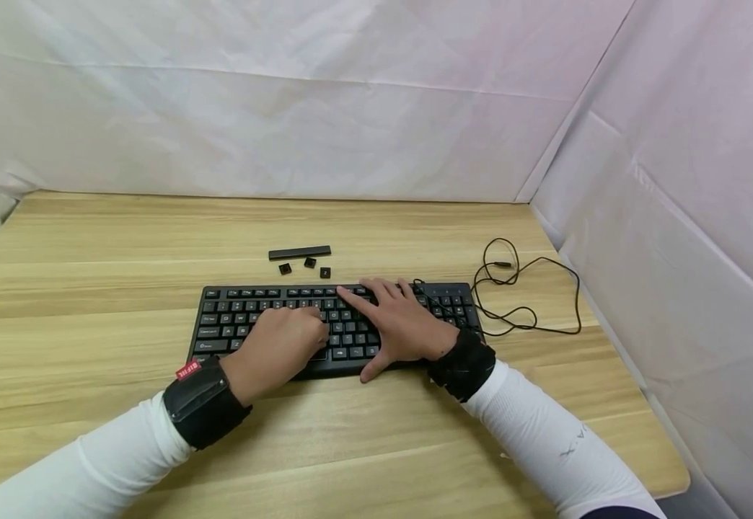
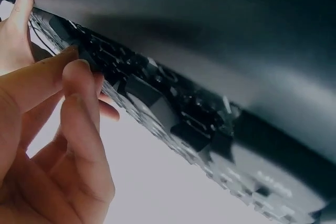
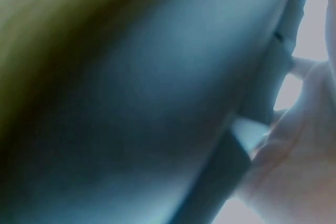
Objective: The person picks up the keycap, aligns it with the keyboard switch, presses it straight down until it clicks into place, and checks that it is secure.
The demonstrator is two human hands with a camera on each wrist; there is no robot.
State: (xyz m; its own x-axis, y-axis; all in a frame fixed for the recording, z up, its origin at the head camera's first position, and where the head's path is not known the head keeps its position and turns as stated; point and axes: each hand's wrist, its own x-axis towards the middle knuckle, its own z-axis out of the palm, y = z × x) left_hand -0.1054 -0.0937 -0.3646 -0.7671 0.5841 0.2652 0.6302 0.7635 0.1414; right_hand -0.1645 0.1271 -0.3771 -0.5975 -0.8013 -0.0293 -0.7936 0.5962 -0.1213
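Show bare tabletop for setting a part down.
Free: light wood table left of the black plastic keyboard; strip between the long black bar and white fabric wall; patch between three small black keycaps and thin black cable. Crowded: the keyboard, with left hand and right hand on it.

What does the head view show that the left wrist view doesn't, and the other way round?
Only the head view: a long, flat black bar and three small square black keycaps lying beyond the black rectangular keyboard.

Only the left wrist view: the palm side of the left hand, with the inner sides of its fingers.

Both: the keyboard, the left hand and the right hand.
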